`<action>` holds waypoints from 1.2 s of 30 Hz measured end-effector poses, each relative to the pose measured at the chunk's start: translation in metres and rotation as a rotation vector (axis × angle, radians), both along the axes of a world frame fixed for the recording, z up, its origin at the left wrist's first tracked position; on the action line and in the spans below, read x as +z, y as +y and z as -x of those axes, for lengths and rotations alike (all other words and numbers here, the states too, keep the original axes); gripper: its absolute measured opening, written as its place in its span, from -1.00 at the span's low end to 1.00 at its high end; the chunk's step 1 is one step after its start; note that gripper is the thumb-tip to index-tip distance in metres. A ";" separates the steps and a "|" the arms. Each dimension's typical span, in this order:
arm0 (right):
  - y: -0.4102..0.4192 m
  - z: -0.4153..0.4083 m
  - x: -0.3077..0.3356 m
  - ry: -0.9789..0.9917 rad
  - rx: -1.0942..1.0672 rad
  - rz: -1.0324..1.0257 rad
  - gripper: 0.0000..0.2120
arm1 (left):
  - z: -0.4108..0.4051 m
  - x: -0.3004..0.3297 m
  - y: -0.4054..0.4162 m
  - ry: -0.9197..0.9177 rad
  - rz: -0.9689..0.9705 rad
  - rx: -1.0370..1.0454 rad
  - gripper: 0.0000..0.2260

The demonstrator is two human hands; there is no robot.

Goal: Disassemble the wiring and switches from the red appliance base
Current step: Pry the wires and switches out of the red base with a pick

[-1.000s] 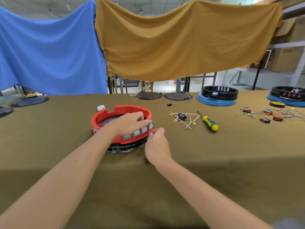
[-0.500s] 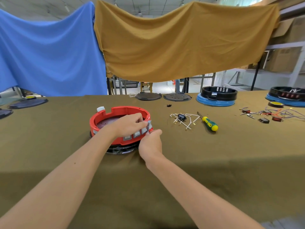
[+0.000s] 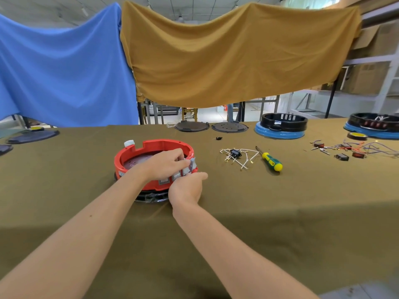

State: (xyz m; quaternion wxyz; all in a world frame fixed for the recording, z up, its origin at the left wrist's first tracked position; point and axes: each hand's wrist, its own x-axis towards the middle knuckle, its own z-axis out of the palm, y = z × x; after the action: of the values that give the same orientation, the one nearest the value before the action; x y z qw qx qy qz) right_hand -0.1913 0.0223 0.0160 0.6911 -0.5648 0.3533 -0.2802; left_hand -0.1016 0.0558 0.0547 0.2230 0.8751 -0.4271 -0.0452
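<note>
So this looks like the switch-popping stage: the red base sits on the table right under both hands, and the row of grey switches along its near wall is what's being worked on. The left hand reaches over the rim from above, fingers curled down onto the wall, seemingly pinching the end switch, which sticks up at an angle like it's half out of its slot. The right hand is tucked against the outside of the wall just below, fingers curled, thumb pointing right; I can't tell if it's actually gripping a switch or just pushing on one. Both forearms come in low and straight from the near edge.

My guess for the next bit: wiggle that tilted switch free without snapping its clips, then move along the row. A pile of white wires and a screwdriver lie off to the right of the right hand.
</note>
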 end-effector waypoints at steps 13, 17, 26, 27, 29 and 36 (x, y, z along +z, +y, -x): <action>-0.056 0.012 -0.016 0.177 0.300 0.439 -0.89 | -0.001 0.000 0.003 -0.037 -0.006 0.000 -0.72; -0.076 0.017 -0.011 0.128 0.414 0.265 -0.87 | 0.000 0.000 0.003 -0.028 0.019 -0.001 -0.71; -0.042 0.013 -0.014 0.128 0.188 0.362 -0.92 | -0.003 -0.001 0.002 -0.028 -0.011 0.010 -0.73; -0.033 0.009 -0.011 0.100 0.149 0.244 -0.95 | -0.003 -0.001 0.002 -0.027 -0.014 0.014 -0.73; -0.016 0.002 -0.004 0.029 0.075 -0.002 -0.94 | -0.002 0.000 0.002 -0.023 -0.013 0.015 -0.74; -0.011 -0.002 -0.007 0.029 0.047 0.124 -0.95 | 0.000 0.001 0.002 -0.009 0.004 0.011 -0.74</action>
State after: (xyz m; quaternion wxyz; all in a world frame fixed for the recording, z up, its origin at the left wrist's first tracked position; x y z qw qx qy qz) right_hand -0.1890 0.0114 0.0085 0.6561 -0.6187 0.3317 -0.2769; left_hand -0.1016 0.0573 0.0557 0.2233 0.8771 -0.4235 -0.0393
